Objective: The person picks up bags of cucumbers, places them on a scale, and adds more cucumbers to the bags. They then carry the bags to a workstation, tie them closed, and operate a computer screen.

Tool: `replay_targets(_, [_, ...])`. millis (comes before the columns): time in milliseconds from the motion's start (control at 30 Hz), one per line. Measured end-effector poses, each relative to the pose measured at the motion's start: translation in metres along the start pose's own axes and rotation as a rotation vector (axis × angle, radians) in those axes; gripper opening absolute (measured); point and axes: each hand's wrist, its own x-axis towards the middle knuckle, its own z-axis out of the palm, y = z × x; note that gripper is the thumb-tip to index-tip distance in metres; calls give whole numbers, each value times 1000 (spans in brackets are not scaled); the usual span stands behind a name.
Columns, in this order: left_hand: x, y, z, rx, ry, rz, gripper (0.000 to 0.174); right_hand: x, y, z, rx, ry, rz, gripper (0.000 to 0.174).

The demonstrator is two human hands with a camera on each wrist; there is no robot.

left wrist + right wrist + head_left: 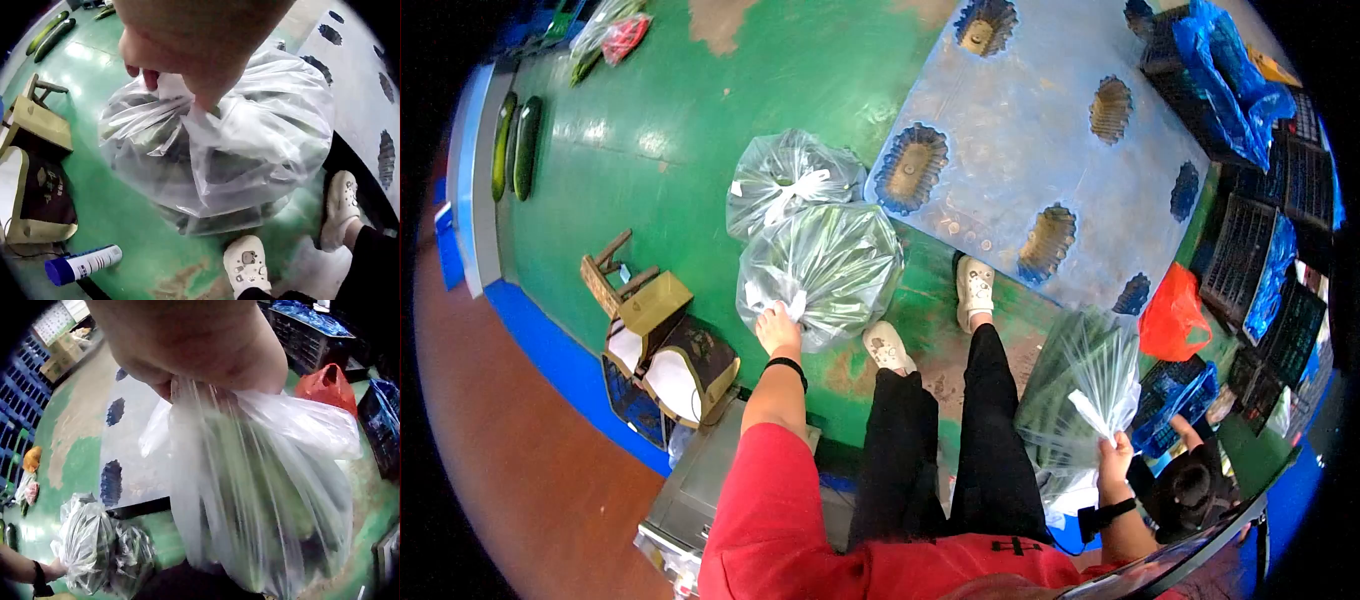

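My left hand (778,328) grips the gathered top of a clear plastic bag (830,265) packed with long green vegetables. In the left wrist view that bag (212,162) bulges below the curled fingers, close over the green floor. Against its far side sits another tied clear bag (790,180). On the other side, my right hand (1115,457) holds a clear bag (1065,385) of green vegetables by its bunched neck. The right wrist view shows this bag (262,506) hanging from the fist, its loose white handle ends sticking out.
A blue pallet (1040,130) with worn holes lies ahead. To the right are a red bag (1175,315), black crates (1240,260) and a crouching person (1190,480). Left stand a small stool (625,275) and a carry bag (690,370); long green gourds (527,148) lie beyond.
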Motion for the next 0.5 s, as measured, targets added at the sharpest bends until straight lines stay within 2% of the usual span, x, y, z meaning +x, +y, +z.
replay_targets(67, [-1,-24,-5,-52,241,129,37,-19,22,-12,32,21,31,21])
replay_targets(100, [34,14,0,-73,306,132,37,36,41,6,28,39,-40,20])
replay_targets(167, [23,12,-2,-148,415,273,31,14,42,-3,5,99,56,21])
replay_targets(233, [29,11,-10,-367,267,266,25,9,33,-1,63,91,101,20])
replay_targets(300, [23,9,-30,-439,47,141,29,8,31,6,103,107,79,19])
replay_targets(367, [34,-5,-22,-410,117,230,28,7,34,10,209,62,62,17])
replay_targets(433, [29,-3,-41,-240,-153,294,33,6,32,13,244,115,95,21])
replay_targets(500, [12,11,-53,-235,-74,354,41,12,40,8,169,57,12,21])
